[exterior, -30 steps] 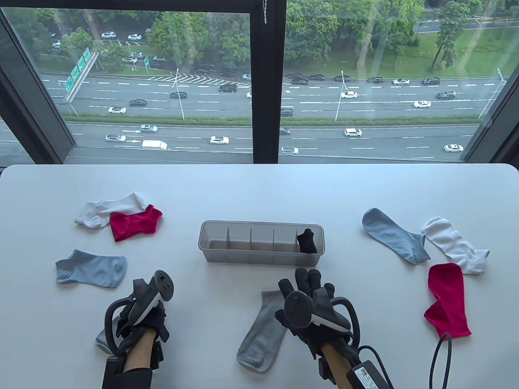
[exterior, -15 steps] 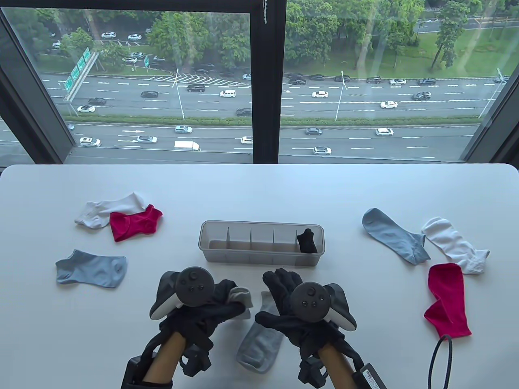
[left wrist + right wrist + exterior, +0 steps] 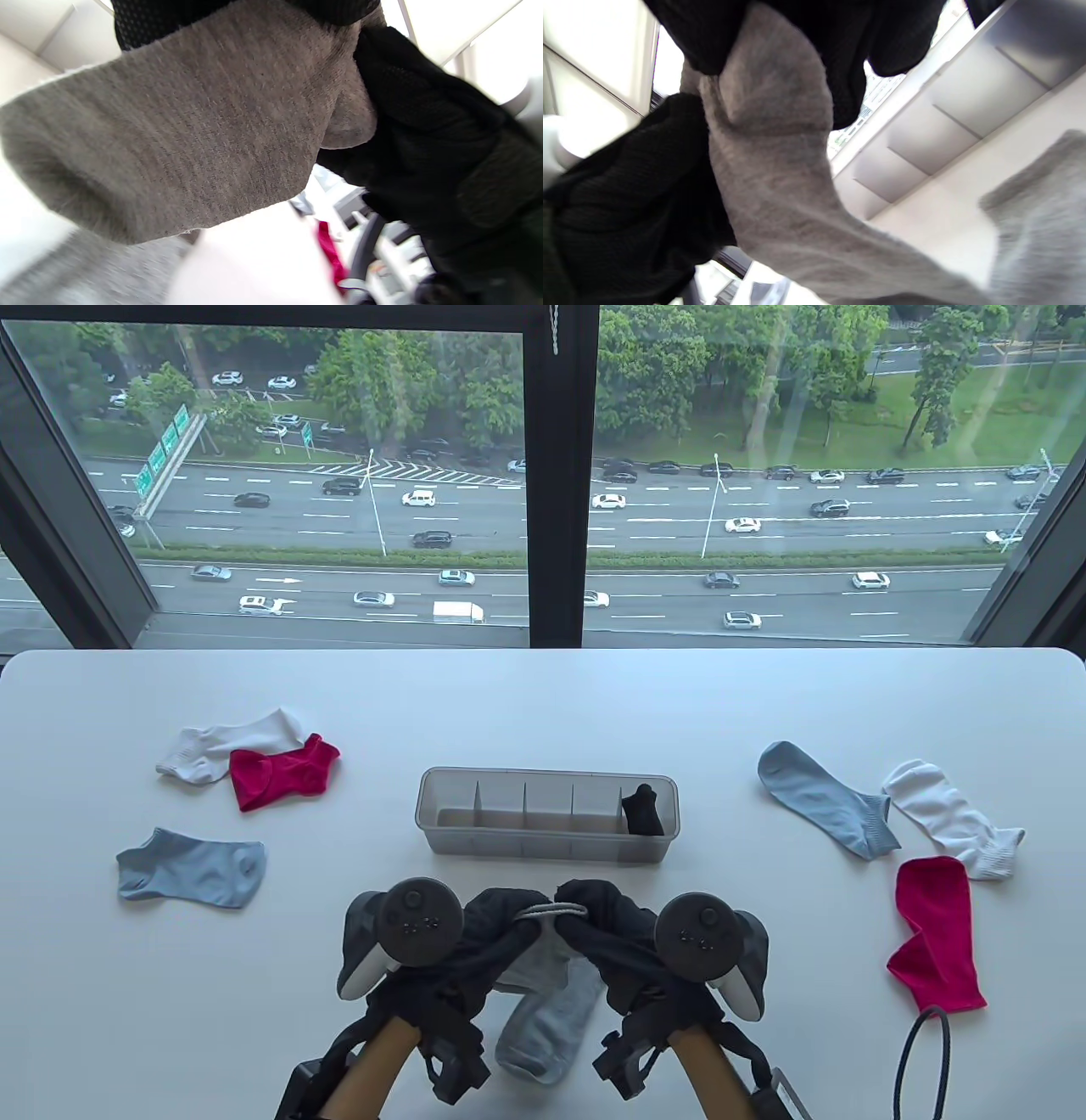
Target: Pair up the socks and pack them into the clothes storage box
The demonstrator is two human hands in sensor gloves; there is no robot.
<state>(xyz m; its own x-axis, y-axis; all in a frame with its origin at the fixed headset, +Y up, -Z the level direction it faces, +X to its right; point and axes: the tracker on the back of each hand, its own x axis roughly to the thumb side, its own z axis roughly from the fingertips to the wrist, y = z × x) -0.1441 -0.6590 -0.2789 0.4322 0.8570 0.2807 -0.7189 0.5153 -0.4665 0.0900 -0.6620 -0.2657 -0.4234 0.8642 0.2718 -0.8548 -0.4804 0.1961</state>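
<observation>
Just in front of the storage box, both hands meet over the table. My left hand and right hand pinch the cuff of one grey sock, which hangs between them. The wrist views show it close up: grey sock, grey sock. A second grey sock lies flat beneath it. A black sock sits in the box's rightmost compartment; the other compartments look empty.
On the left lie a white sock, a red sock and a blue sock. A blue sock, a white sock and a red sock lie right. A black cable loops at the front right.
My left hand brought a grey sock from the front left to the centre. The right hand lifted off the lying grey sock and took hold of the held sock's cuff.
</observation>
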